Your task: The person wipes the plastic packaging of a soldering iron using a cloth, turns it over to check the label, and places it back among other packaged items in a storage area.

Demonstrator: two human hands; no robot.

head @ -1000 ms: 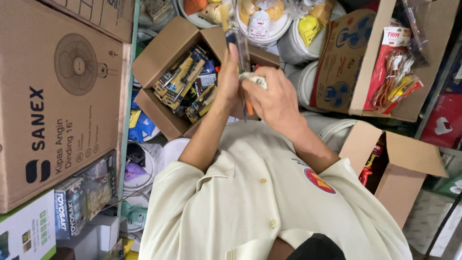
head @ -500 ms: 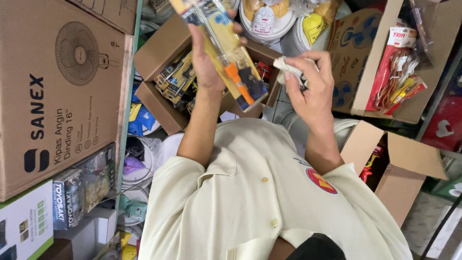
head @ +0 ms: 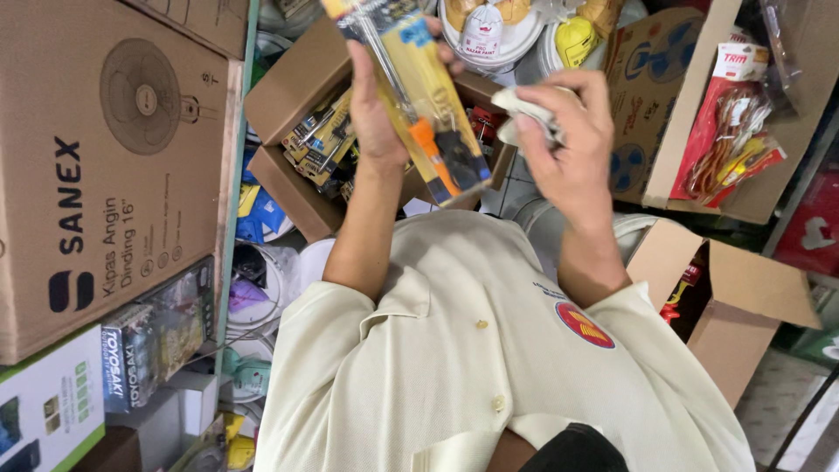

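Head view, looking straight down over a cream short-sleeved shirt [head: 489, 350].

Left hand [head: 380, 109]: raised in front of the chest, fingers curled shut around a long blister-carded tool pack [head: 419, 87]. Yellow backing card, clear plastic front; a metal shaft and an orange-handled part show through it. The pack runs from the top edge of the frame down to just above the collar, tilted, its lower end free of the hand.

Right hand [head: 568, 131]: also raised, just beside the pack but apart from it. Fingers pinched closed on a small crumpled white cloth or paper wad [head: 524, 114]. Which of the two it is, I cannot tell. The wad sits near the pack's right edge, not clearly touching.

Behind the pack: an open brown carton [head: 297, 87] holding more carded packs of the same yellow-and-black kind [head: 319, 140], stacked loosely. The carton looks well filled.

Progress, as a judgement: one pack is out of the carton and up for handling, with the wad at hand beside it; the wipe or check of this pack looks in progress rather than finished. The many packs lying in the carton appear untouched. No separate pile of finished packs is visible, so how many are done cannot be told.

Surroundings: large fan carton [head: 96, 157] on the left, another open carton [head: 743, 306] at lower right, bagged red-and-yellow goods [head: 730, 131] at upper right, white pails [head: 489, 35] at the top.
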